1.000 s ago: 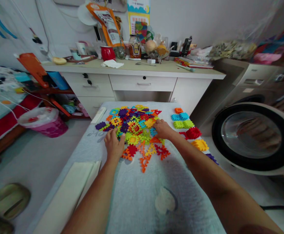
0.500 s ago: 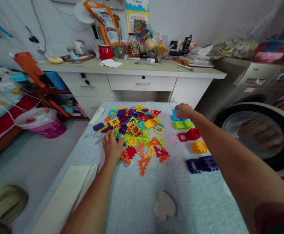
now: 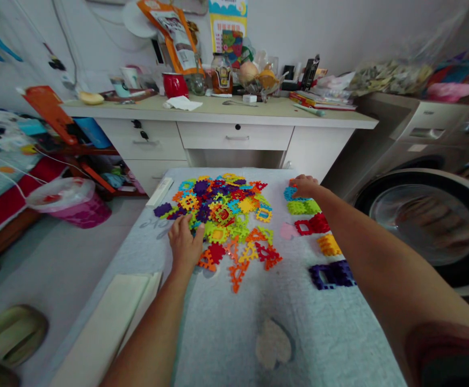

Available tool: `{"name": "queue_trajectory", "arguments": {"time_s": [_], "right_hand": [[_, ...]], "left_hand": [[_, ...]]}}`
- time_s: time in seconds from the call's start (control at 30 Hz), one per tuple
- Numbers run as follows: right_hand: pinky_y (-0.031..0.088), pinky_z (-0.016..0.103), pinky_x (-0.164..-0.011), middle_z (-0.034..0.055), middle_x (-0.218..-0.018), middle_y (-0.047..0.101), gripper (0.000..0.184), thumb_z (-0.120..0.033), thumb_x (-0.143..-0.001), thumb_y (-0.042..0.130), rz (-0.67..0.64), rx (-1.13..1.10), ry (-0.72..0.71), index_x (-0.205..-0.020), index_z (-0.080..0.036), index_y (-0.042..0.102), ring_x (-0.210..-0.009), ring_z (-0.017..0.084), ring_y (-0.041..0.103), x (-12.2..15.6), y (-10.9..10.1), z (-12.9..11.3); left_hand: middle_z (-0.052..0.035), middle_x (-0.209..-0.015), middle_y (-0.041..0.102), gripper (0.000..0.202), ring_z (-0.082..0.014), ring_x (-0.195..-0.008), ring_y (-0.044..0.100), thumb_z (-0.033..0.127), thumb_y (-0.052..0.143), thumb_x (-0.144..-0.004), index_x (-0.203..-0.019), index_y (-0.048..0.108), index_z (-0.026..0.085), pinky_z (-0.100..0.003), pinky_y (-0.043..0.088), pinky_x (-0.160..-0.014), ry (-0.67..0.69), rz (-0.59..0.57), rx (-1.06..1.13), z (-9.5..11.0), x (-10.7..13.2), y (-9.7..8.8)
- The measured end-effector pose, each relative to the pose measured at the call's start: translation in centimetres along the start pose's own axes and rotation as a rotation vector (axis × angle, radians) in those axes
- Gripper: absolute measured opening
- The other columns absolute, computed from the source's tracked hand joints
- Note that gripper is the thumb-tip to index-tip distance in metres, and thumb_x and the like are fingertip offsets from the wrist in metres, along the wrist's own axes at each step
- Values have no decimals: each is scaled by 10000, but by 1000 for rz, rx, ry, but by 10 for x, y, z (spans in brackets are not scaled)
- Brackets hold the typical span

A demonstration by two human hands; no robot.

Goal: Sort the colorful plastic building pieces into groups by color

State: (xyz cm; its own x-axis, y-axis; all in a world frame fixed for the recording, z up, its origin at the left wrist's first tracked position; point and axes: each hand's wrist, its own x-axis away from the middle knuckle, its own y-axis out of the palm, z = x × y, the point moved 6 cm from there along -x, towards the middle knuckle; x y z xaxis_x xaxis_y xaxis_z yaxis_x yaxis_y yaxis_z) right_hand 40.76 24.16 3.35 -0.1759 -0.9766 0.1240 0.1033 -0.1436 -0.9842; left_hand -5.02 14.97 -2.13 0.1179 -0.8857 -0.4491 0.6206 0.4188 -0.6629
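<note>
A heap of many-coloured plastic interlocking pieces (image 3: 222,212) lies on a pale cloth-covered table (image 3: 234,322). My left hand (image 3: 185,244) rests palm down at the heap's near left edge, fingers curled onto the pieces. My right hand (image 3: 304,185) reaches to the far right and presses on a light blue stack (image 3: 288,193). Behind it in a row lie sorted stacks: green (image 3: 303,207), red (image 3: 312,224), yellow (image 3: 327,244) and purple (image 3: 331,273). A pink piece (image 3: 286,231) lies beside the red stack.
A white desk (image 3: 218,121) crowded with jars, a red cup and books stands beyond the table. A washing machine with its round door (image 3: 423,220) is at the right. A pink bin (image 3: 71,201) and a bed are at the left. Folded cream cloth (image 3: 109,322) lies near left.
My right hand left the heap, carried a blue piece to the blue stack at the far right and now presses there. My left hand stayed at the heap's edge.
</note>
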Motion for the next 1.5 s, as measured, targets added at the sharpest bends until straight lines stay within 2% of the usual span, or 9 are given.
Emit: {"name": "queue_trajectory", "arguments": {"time_s": [0.33, 0.53, 0.63, 0.8, 0.87, 0.97, 1.07, 1.27, 1.5], "right_hand": [[401, 475, -954, 135, -1415, 492, 607, -404, -752, 807, -34, 11, 19, -1334, -344, 645, -1246, 377, 450, -1, 6, 3], [434, 478, -961, 139, -1455, 499, 591, -410, -784, 766, 21, -15, -2, -1356, -328, 638, -1250, 377, 473, 5, -15, -4], [455, 435, -968, 156, -1382, 584, 530, -366, -844, 699, 72, -66, -87, -1358, -251, 644, -1186, 328, 555, 14, -30, -29], [492, 318, -887, 100, -1077, 748, 240, -278, -908, 622, -80, -124, -341, -1073, -187, 771, -989, 237, 676, 46, -24, -94], [497, 311, -894, 106, -1138, 736, 281, -340, -868, 700, -117, -120, -404, -1104, -199, 756, -1047, 250, 673, 62, -15, -115], [512, 320, -895, 154, -1253, 665, 532, -430, -790, 779, -121, -88, -361, -1251, -184, 678, -1086, 270, 665, 81, -1, -131], [528, 325, -853, 171, -1281, 609, 596, -434, -778, 766, -73, -101, -252, -1296, -175, 625, -1049, 272, 673, 93, 8, -135], [507, 315, -889, 154, -1210, 609, 418, -277, -832, 669, 38, -242, -226, -1231, -160, 627, -1061, 261, 650, 114, 13, -137], [436, 357, -1066, 149, -1286, 574, 605, -156, -830, 624, 143, -470, -277, -1422, -139, 501, -1184, 249, 580, 150, 9, -122]], "left_hand": [[-168, -1373, 540, 476, -314, -1358, 458, 477, 490, -922, -1289, 560, 183, -513, 312, -1177, -7, -4, 5, 1, 0, -1], [-163, -1370, 538, 468, -312, -1356, 458, 470, 504, -917, -1291, 561, 193, -509, 316, -1173, -16, -1, 10, 0, 0, -1], [-166, -1372, 536, 468, -316, -1356, 457, 459, 514, -912, -1292, 564, 191, -511, 315, -1171, -15, -7, 13, 0, 0, -1], [-178, -1366, 539, 473, -320, -1348, 462, 454, 513, -911, -1291, 565, 177, -520, 320, -1167, -16, -2, 13, 0, 0, 0], [-171, -1358, 544, 461, -316, -1344, 466, 442, 515, -910, -1290, 565, 186, -519, 324, -1163, -14, -1, 17, 0, 0, 0], [-171, -1353, 542, 459, -316, -1345, 466, 439, 518, -909, -1286, 566, 183, -515, 330, -1159, -13, 7, 15, 0, -1, 0], [-176, -1355, 542, 466, -321, -1343, 468, 442, 521, -906, -1283, 570, 173, -516, 331, -1159, -17, 5, 12, 0, -1, 0], [-173, -1345, 556, 444, -318, -1320, 488, 415, 532, -896, -1266, 580, 175, -508, 334, -1157, -13, 17, 14, 3, -1, -2], [-187, -1345, 553, 461, -326, -1332, 478, 428, 525, -894, -1268, 579, 164, -514, 336, -1152, -13, 11, 2, 2, -1, -1]]}}
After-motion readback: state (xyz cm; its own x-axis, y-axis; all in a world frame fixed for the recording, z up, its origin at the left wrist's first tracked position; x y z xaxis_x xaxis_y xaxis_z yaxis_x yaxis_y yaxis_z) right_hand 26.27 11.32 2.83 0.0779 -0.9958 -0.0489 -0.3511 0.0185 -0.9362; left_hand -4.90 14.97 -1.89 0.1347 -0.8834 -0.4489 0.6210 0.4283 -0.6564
